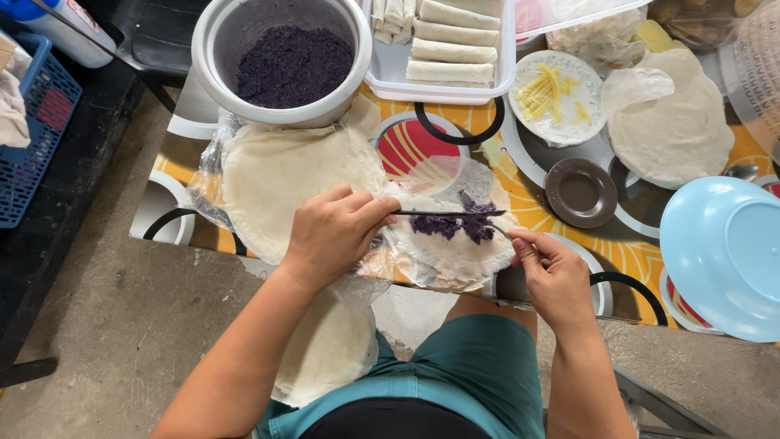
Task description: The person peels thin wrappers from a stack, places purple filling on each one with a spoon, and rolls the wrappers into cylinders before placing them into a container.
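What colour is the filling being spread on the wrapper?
Deep purple filling, lying on the pale round wrapper, seen in the head view.

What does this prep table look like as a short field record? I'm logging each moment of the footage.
left hand: holds a knife flat over the purple filling
right hand: holds a thin utensil whose tip reaches the filling
wrapper: flat on the table edge, filling on it
wrapper stack: left of it, on plastic
white pot: purple filling inside
tray: finished rolls
small plate: yellow strips
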